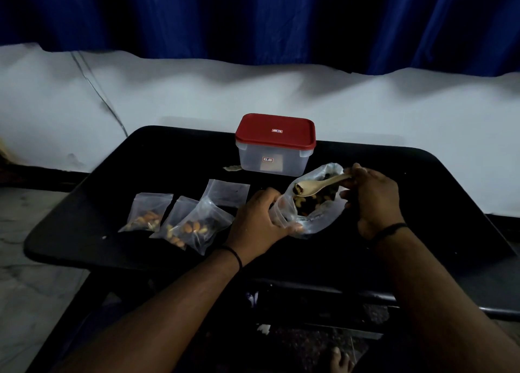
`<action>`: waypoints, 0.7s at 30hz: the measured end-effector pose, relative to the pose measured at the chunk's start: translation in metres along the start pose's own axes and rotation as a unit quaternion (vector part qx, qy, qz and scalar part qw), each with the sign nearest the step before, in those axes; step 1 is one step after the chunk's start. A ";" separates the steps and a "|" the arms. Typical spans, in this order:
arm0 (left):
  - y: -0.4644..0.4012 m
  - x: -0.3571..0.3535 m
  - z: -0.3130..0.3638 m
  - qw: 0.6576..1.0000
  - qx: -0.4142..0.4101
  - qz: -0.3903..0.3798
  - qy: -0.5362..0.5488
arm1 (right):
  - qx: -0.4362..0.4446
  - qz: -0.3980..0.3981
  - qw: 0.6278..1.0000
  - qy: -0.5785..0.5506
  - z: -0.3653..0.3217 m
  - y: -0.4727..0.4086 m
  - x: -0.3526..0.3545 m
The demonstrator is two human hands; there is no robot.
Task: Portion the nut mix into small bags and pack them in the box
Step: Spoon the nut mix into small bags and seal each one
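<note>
My right hand [371,195] pinches the handle of a pale wooden spoon [318,185] whose bowl carries a bit of nut mix above the big clear bag of nut mix [318,212]. My left hand [257,220] grips a small clear bag [282,213] held open beside the big bag's left side. Three small filled bags lie to the left: one [146,215], a second [176,226] and a third [204,226] overlapping it. An empty small bag [228,192] lies flat behind them. The clear box with a red lid [275,144] stands closed at the table's back.
All of this sits on a black table [112,175] with rounded corners. A small scrap [232,168] lies left of the box. A white wall and a blue curtain [253,20] are behind. A bare foot [340,361] shows under the table's front edge.
</note>
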State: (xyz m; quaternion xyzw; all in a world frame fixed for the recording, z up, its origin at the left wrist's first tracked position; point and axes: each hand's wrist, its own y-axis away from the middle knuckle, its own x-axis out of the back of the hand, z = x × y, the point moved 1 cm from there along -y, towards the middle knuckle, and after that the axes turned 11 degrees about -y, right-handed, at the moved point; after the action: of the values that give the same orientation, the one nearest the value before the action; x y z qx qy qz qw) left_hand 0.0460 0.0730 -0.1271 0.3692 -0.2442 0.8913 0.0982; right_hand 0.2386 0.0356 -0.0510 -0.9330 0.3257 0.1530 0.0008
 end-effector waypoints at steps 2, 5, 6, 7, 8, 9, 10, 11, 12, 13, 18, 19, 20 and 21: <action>-0.001 0.000 -0.001 1.000 0.006 -0.003 0.008 | 0.067 -0.053 0.996 0.030 -0.006 0.009 -0.006; -0.002 0.000 0.000 0.999 0.018 0.002 0.036 | 0.174 -0.165 0.966 0.099 -0.011 0.020 -0.015; -0.002 0.000 -0.001 0.999 0.022 0.001 0.042 | 0.201 -0.205 0.951 0.116 -0.012 0.023 -0.017; -0.002 -0.001 -0.002 0.999 0.027 -0.001 0.045 | 0.223 -0.240 0.936 0.127 -0.013 0.026 -0.019; -0.003 -0.001 -0.002 0.998 0.032 -0.003 0.047 | 0.237 -0.271 0.924 0.130 -0.014 0.028 -0.020; -0.003 -0.002 -0.003 0.998 0.035 -0.003 0.050 | 0.244 -0.295 0.915 0.128 -0.015 0.029 -0.020; -0.004 -0.002 -0.005 0.998 0.036 -0.003 0.054 | 0.245 -0.314 0.909 0.124 -0.016 0.030 -0.020; -0.004 -0.003 -0.006 0.997 0.038 -0.003 0.059 | 0.245 -0.325 0.905 0.121 -0.017 0.030 -0.020; -0.005 -0.004 -0.007 0.997 0.041 -0.005 0.062 | 0.243 -0.330 0.905 0.116 -0.017 0.029 -0.019; -0.005 -0.004 -0.007 0.997 0.042 -0.005 0.062 | 0.241 -0.330 0.906 0.110 -0.017 0.028 -0.018; -0.003 -0.003 -0.007 0.998 0.035 -0.014 0.048 | 0.224 -0.235 0.945 0.041 -0.012 0.022 -0.012; -0.003 -0.003 -0.007 0.998 0.031 -0.014 0.045 | 0.219 -0.200 0.955 0.022 -0.011 0.019 -0.010; -0.002 -0.003 -0.007 0.999 0.028 -0.015 0.043 | 0.213 -0.161 0.964 0.007 -0.009 0.014 -0.007; -0.002 -0.003 -0.007 0.999 0.026 -0.014 0.042 | 0.206 -0.121 0.971 0.001 -0.006 0.008 -0.003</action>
State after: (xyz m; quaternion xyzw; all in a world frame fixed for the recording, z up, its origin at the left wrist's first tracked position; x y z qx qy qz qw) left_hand 0.0445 0.0778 -0.1325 0.3378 -0.2110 0.9105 0.1112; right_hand 0.2330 0.0307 -0.0440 -0.9453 0.2351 0.0809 0.2111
